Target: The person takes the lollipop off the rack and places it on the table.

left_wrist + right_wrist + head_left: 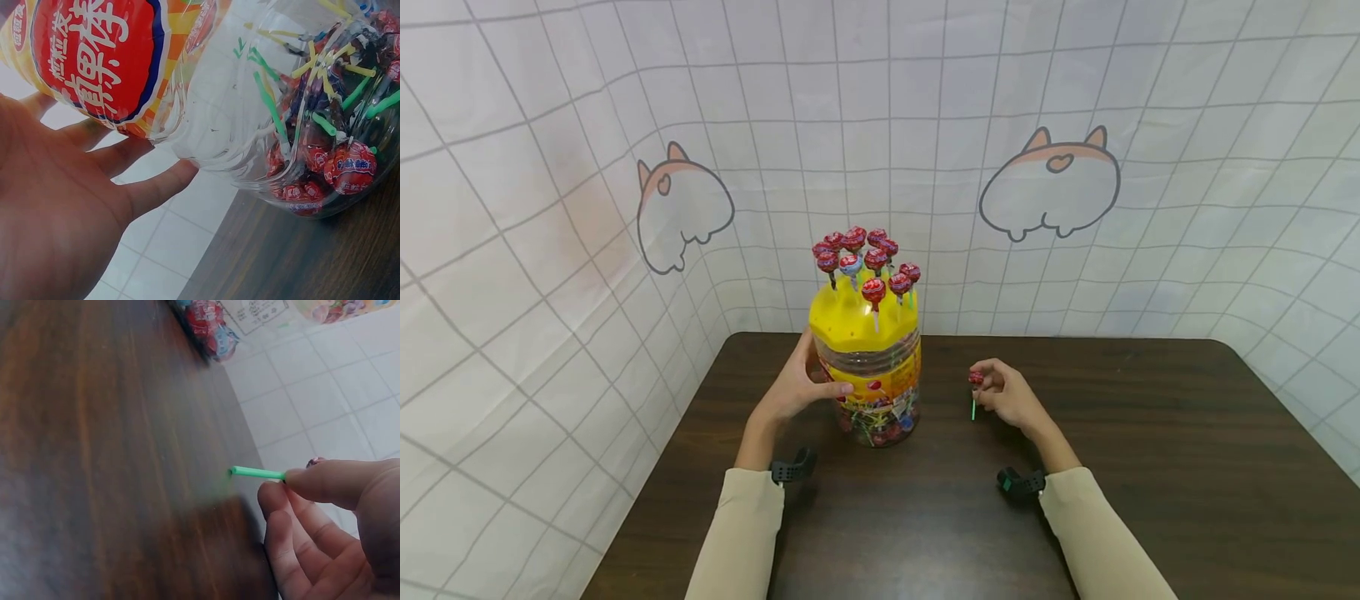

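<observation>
A tall clear plastic jar (868,387) with a domed yellow lid (842,317) stands upright on the table. Several lollipops (874,290) stick up out of the lid by their sticks, mostly red-wrapped and one blue. My left hand (793,382) holds the jar's left side, thumb across the front label and fingers round the back. In the left wrist view, loose lollipops (350,167) lie at the jar's bottom. To the right of the jar, my right hand (1006,397) pinches a red-wrapped lollipop (976,377), its green stick (257,472) pointing down. Fingers hide most of its head in the right wrist view.
The dark wooden table (895,517) extends around the jar. Behind it hangs a white grid-patterned curtain (917,167) with cartoon corgi drawings, which also runs along both sides. A dark wrist camera (793,467) is strapped to each wrist.
</observation>
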`<state>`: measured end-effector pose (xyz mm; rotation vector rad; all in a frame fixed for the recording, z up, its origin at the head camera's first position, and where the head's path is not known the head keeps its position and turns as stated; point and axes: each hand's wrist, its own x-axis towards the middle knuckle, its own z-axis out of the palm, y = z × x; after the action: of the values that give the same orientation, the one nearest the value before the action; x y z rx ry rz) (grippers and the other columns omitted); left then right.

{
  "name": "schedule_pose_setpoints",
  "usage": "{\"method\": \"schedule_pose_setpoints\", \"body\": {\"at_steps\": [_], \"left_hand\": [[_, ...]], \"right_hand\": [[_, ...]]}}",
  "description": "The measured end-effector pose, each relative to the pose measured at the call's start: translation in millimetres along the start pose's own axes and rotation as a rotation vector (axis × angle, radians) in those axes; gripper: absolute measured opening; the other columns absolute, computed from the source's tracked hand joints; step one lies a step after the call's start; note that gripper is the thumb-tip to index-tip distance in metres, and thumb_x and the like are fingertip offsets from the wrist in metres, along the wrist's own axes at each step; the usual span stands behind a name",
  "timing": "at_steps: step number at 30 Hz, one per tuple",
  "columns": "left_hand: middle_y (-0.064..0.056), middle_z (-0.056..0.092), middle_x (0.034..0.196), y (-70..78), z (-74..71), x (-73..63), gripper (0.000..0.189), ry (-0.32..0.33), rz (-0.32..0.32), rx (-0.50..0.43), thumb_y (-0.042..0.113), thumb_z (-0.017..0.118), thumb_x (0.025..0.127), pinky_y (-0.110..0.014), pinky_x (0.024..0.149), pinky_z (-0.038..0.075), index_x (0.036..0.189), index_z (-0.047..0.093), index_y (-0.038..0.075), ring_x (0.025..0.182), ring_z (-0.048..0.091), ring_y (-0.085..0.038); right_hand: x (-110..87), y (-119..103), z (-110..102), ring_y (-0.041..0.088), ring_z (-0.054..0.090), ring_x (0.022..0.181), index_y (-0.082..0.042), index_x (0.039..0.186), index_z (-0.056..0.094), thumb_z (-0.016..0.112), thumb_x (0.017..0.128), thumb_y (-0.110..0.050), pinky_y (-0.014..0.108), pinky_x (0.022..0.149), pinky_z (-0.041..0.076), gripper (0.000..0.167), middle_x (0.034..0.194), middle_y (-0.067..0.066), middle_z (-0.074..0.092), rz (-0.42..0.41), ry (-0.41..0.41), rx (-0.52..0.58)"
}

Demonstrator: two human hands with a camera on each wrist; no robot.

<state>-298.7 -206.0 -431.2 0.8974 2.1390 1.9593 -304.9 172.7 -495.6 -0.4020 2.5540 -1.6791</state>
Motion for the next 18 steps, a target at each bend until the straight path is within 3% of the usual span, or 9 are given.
{"method": "schedule_pose_setpoints", "body": {"at_steps": [3,11,18], "left_hand": [[-0.008,0.049,0.15,-0.3,-0.3,0.4,0.103,-0.005,0.009,0.002,0.008,0.081,0.086,-0.048,0.105,0.054,0.161,0.016,0.038,0.132,0.057,-0.028],[-0.008,0.048,0.15,-1.4,-2.1,1.4,0.104,-0.005,0.031,0.023,0.007,0.081,0.086,-0.052,0.105,0.053,0.161,0.015,0.038,0.132,0.057,-0.027],[-0.009,0.048,0.15,-1.5,-1.3,1.4,0.102,-0.014,0.034,0.01,0.008,0.081,0.086,-0.048,0.106,0.053,0.161,0.017,0.035,0.132,0.057,-0.027]], "right_hand": [[6.0,10,-1,0.032,0.064,0.09,0.004,0.138,0.05,0.062,0.098,0.002,0.031,0.074,0.055,0.042,0.106,0.029,0.065,-0.005,-0.007,-0.002],[12.8,11,-3,0.024,0.066,0.089,0.0,0.135,0.054,0.066,0.097,-0.002,0.03,0.077,0.056,0.04,0.11,0.025,0.069,0.016,-0.016,-0.009],[22.7,11,-5,0.025,0.064,0.084,0.003,0.136,0.054,0.066,0.096,-0.001,0.033,0.073,0.055,0.041,0.108,0.029,0.069,-0.006,-0.041,-0.03]]}}
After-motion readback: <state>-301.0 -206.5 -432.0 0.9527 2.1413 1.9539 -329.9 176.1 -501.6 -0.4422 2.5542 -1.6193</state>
